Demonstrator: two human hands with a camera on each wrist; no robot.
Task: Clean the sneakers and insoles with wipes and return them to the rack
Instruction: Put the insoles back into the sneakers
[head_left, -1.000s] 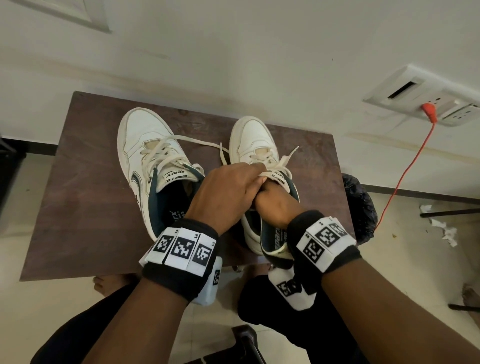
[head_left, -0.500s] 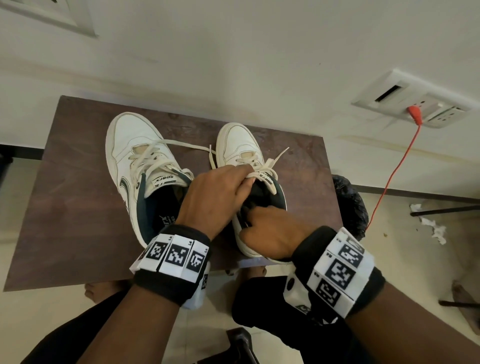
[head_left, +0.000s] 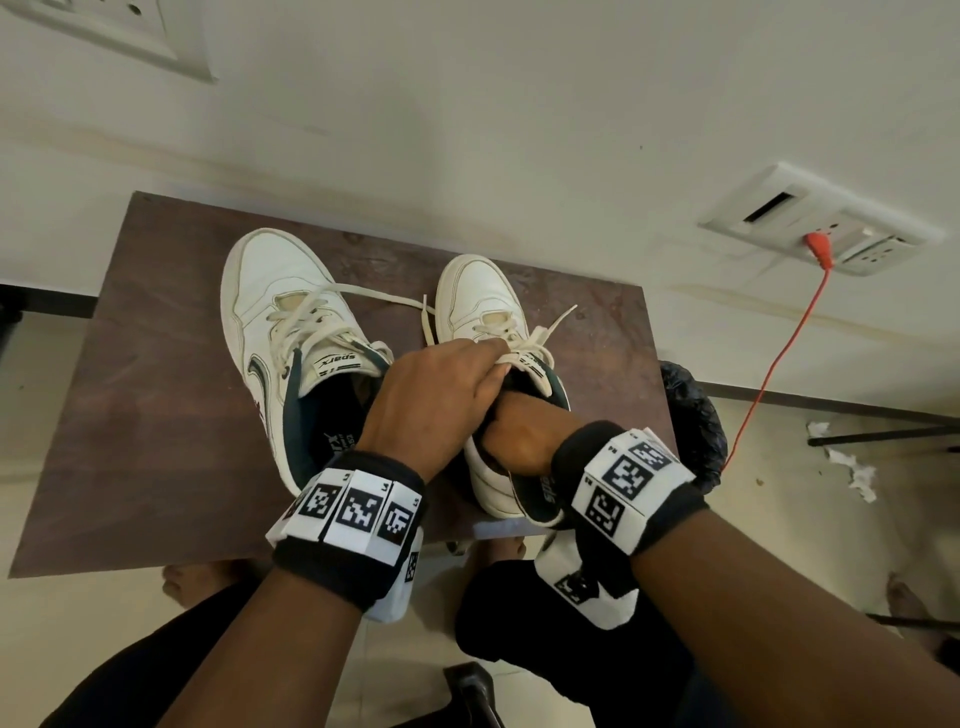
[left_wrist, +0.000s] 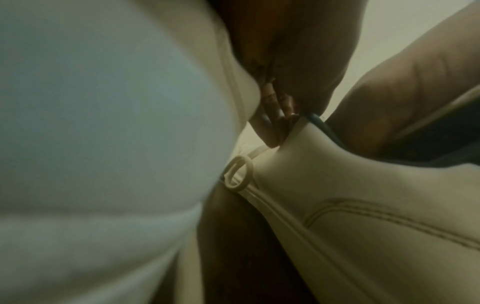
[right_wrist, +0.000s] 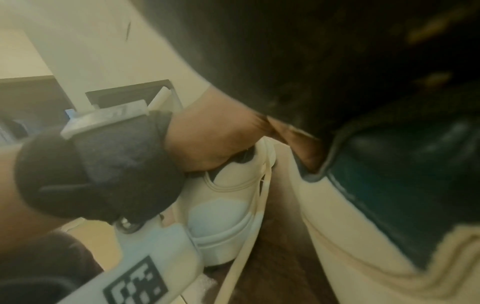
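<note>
Two white sneakers with dark teal lining stand side by side on a brown table (head_left: 156, 441), toes toward the wall. The left sneaker (head_left: 275, 312) is untouched, its laces loose. My left hand (head_left: 493, 364) grips the tongue and laces of the right sneaker (head_left: 478, 296) from above, fingers (left_wrist: 272, 123) curled over the tongue. My right hand (head_left: 519, 436) reaches into that sneaker's opening from the heel side, and its fingers are hidden inside. The right wrist view shows the teal collar (right_wrist: 389, 195) close up and a dark interior. No insole or wipe shows.
A black bag-lined bin (head_left: 696, 426) stands by the table's right edge. An orange cable (head_left: 779, 353) runs from a wall socket panel (head_left: 821, 234) to the floor. Crumpled white wipes (head_left: 852, 467) lie on the floor at right. My knees are under the table's near edge.
My right hand moved from the tongue back to the heel rim, then went down into the right sneaker's opening. The left hand kept its grip on the tongue.
</note>
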